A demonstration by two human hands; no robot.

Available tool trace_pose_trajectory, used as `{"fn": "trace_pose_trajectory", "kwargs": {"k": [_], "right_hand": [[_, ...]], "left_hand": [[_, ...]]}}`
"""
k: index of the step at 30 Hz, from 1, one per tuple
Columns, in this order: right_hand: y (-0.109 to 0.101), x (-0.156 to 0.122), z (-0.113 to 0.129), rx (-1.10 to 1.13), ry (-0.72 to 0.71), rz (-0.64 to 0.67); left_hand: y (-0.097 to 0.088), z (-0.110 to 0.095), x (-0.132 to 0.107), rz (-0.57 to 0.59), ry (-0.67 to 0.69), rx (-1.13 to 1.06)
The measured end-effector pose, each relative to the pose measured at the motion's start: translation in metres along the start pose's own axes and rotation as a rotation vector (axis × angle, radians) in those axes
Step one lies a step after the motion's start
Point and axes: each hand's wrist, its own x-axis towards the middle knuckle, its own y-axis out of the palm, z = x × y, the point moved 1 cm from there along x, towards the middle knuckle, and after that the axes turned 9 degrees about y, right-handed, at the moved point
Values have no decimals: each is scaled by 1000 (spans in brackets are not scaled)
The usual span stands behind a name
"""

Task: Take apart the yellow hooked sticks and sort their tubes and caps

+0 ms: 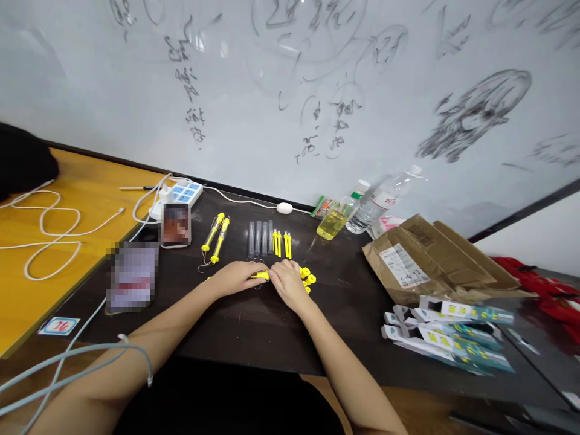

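Near the middle of the dark table [254, 338], my left hand [236, 278] is closed on a yellow spring scale part [260, 275]. My right hand [288, 283] meets it from the other side, fingers closed at its right end; the fingertips are partly hidden. A thin metal hook [258, 287] shows just below. Right of my right hand lie several yellow caps [309, 279]. Beyond my hands are several clear tubes [261, 238] in a row, and beside them yellow rods [287, 244]. Two spring scales [220, 241] with hooks lie to the left.
Left are a power strip [188, 193], blurred-out flat items [131, 278] and white cables [97, 308]. At the back right stand a bottle of yellow liquid [334, 222] and a clear water bottle [374, 208]. A cardboard package [435, 260] and several small boxes [453, 338] lie right.
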Motion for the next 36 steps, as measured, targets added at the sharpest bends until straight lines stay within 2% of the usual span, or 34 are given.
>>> {"fn": "trace_pose_trajectory", "kwargs": {"k": [4, 7, 10, 15, 18, 22, 26, 29, 32, 36], "right_hand": [[-4, -1, -2, 113, -13, -11], [-4, -1, -3, 73, 8, -55], [-3, 0, -4, 18, -9, -41], [-7, -1, -4, 164, -11, -51], [-8, 0, -3, 125, 2, -57], [-7, 0, -2, 108, -28, 20], [-9, -2, -5, 227, -3, -38], [-4, -1, -5, 160, -7, -38], [2, 1, -4, 105, -19, -4], [-1, 3, -14, 194, 34, -35]], "left_hand": [[-2, -1, 0, -12, 6, -1], [-3, -1, 0, -12, 7, 10], [-2, -2, 0, -10, 6, 3], [-2, -2, -1, -6, -14, 4], [-2, -2, -1, -10, -10, 15], [-3, -1, -1, -10, -2, 11], [-4, 0, -1, -21, -9, 12], [-3, -2, 0, -31, -7, -6], [-2, -3, 1, -51, -36, -52], [-10, 4, -2, -45, -121, -167]]}}
